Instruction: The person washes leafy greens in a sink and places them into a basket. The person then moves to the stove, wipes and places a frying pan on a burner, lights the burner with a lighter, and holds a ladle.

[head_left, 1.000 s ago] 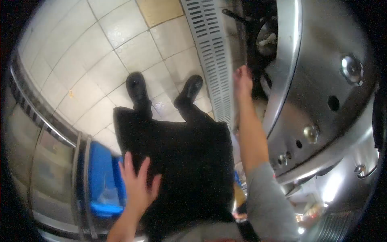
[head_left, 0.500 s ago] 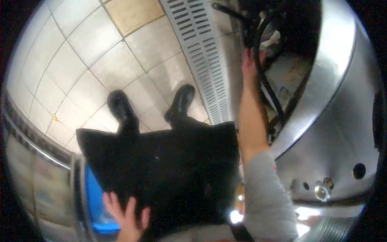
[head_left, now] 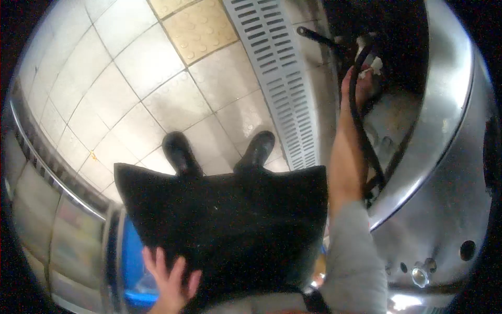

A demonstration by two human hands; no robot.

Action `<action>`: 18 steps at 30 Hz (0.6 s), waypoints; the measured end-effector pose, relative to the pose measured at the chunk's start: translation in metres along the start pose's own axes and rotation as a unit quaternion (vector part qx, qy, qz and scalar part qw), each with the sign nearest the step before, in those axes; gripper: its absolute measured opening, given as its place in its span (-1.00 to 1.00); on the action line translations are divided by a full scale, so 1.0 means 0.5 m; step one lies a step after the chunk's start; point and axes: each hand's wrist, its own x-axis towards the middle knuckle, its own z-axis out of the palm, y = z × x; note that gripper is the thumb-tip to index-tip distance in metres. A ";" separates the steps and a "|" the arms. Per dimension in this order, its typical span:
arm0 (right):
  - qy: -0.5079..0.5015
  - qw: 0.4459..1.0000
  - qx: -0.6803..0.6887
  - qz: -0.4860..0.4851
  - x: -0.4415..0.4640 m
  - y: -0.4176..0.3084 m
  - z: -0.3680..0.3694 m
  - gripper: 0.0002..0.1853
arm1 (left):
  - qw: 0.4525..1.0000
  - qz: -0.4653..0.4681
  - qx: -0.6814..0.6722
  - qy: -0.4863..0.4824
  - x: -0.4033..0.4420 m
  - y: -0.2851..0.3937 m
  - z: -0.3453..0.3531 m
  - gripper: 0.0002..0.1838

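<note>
Far left, outward of the left hand: one steel-edged cabinet [head_left: 65, 220], with one small orange scrap [head_left: 94, 156] on the floor beyond. Just beside the left hand, one blue bin [head_left: 132, 246], partly hidden. Next, the left hand [head_left: 171, 287] itself, fingers spread and grasping nothing, at the edge of one black apron [head_left: 225, 220]; perhaps out to the side for balance, with contact impossible to tell. Ahead of the left hand, two dark shoes [head_left: 178, 152], planted apart, probably for a steady stance, and two yellowish tiles [head_left: 201, 31], one cut off at the top. Between the hands, one slotted drain cover [head_left: 274, 68]. Farther right, one black rod [head_left: 319, 36], tip ahead of the right hand. Then the right hand [head_left: 365, 86], arm stretched far under the counter, behind one curved black hose [head_left: 367, 141], likely for want of a clearer way in. At its fingertips, one pale lump [head_left: 376, 66]; clasped or merely touched, impossible to tell. Outward of the right hand, one steel counter [head_left: 444, 83], with one knob [head_left: 420, 276] nearer the sleeve.
</note>
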 end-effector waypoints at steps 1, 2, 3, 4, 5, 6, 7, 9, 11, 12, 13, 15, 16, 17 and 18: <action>0.030 0.999 0.000 -0.031 0.004 -0.018 0.001 -0.68 | 1.000 0.003 -0.005 0.008 -0.001 -0.001 0.004 -0.09; 0.061 0.996 -0.001 -0.060 0.007 -0.029 0.000 -0.67 | 1.000 0.008 -0.010 0.014 -0.003 -0.003 0.005 -0.08; 0.063 0.996 0.002 -0.061 0.016 -0.028 0.004 -0.67 | 1.000 0.008 -0.008 0.017 -0.003 -0.004 0.008 -0.08; 0.035 0.994 0.073 -0.069 0.027 -0.015 0.010 -0.72 | 0.999 0.006 -0.016 0.027 -0.002 -0.006 0.012 -0.08; 0.009 0.987 0.140 -0.077 0.037 0.005 0.012 -0.75 | 0.999 0.008 -0.027 0.036 0.002 -0.008 0.015 -0.08; 0.013 0.988 0.133 -0.078 0.040 0.034 0.020 -0.75 | 0.999 0.015 -0.030 0.034 0.005 -0.007 0.016 -0.08; -0.007 0.969 0.245 -0.036 0.039 0.058 0.042 -0.78 | 0.999 0.017 -0.025 0.037 0.008 -0.007 0.018 -0.08; -0.009 0.777 0.588 0.224 0.042 0.104 0.090 -0.78 | 0.999 0.018 -0.019 0.039 0.014 -0.008 0.020 -0.08; -0.045 0.687 0.688 0.232 0.026 0.105 0.100 -0.77 | 0.998 0.030 -0.012 0.048 0.021 -0.008 0.022 -0.08; -0.080 0.583 0.774 0.234 0.014 0.077 0.098 -0.76 | 0.999 0.029 -0.012 0.045 0.021 -0.008 0.023 -0.08; -0.079 0.583 0.774 0.236 0.003 0.047 0.095 -0.76 | 0.998 0.025 -0.016 0.046 0.021 -0.007 0.024 -0.09; -0.079 0.508 0.831 0.210 -0.019 -0.009 0.089 -0.76 | 0.999 0.022 -0.020 0.045 0.021 -0.003 0.022 -0.10; -0.079 0.509 0.831 0.210 -0.028 -0.031 0.085 -0.76 | 0.998 0.020 -0.024 0.046 0.026 0.000 0.021 -0.10; -0.068 0.498 0.828 0.249 -0.037 -0.043 0.086 -0.75 | 0.998 0.018 -0.028 0.048 0.030 0.003 0.020 -0.10; -0.057 0.487 0.823 0.287 -0.045 -0.053 0.082 -0.74 | 0.998 0.016 -0.029 0.047 0.033 0.006 0.018 -0.10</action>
